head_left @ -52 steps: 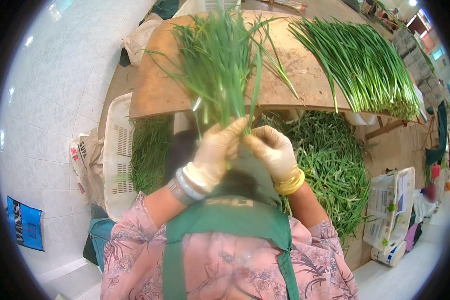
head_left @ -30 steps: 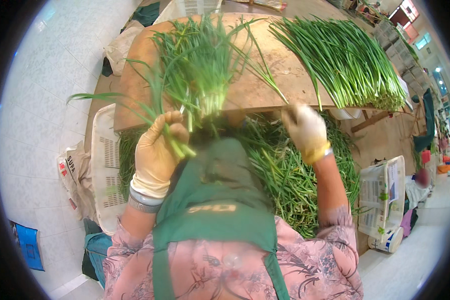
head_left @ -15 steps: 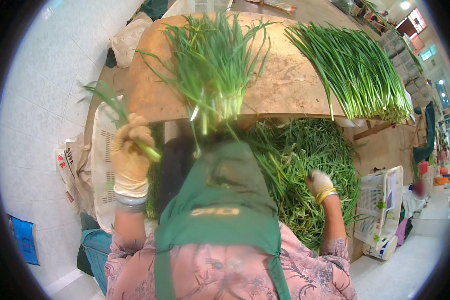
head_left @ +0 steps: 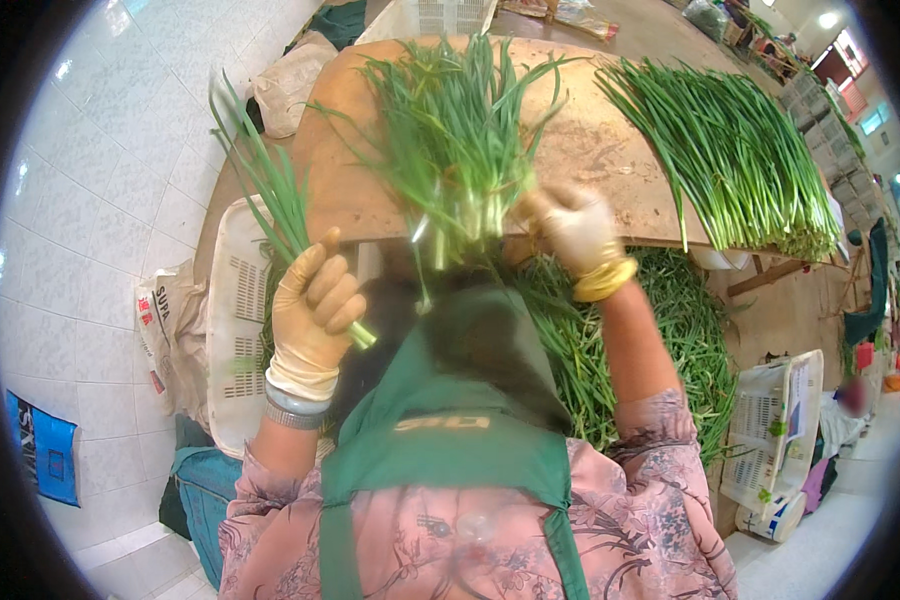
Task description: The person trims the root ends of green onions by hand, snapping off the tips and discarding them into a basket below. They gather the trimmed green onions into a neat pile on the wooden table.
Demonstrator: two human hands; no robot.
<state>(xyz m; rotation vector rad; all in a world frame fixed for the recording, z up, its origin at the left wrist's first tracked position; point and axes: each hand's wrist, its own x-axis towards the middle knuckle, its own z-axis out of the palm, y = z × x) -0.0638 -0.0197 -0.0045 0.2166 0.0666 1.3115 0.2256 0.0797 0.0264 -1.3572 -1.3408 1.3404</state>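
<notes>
Fingers curled and clamped, my gloved left hand [head_left: 315, 305] grips a small bunch of green stalks [head_left: 282, 200] near its pale ends. It is held out in the air off the tabletop's near-left corner, leaves pointing up and to the left, pale ends poking out on the right below my fingers. The fingers of my gloved right hand [head_left: 575, 230] are at the tabletop's near edge, blurred; whether they pinch a stalk or are apart, I can't say.

Just left of those right fingertips lies a loose bunch of leafy stalks [head_left: 460, 130]. Its long axis runs from the near edge, where the pale stems reach the brink, toward the far edge, where the leaves fan out. My right hand is the nearer one; my left is lower and farther off to the left.

The tabletop [head_left: 605, 140] is tan and smudged with dirt. Toward its right end lies a neat pile of long stalks [head_left: 730, 160], pale ends gathered at the near-right corner. Below the near edge, on the right, spreads a heap of loose greens [head_left: 660, 370]. White crates stand at left [head_left: 232, 340] and right [head_left: 765, 450]; pale tiles [head_left: 110, 220] line the room's left.
</notes>
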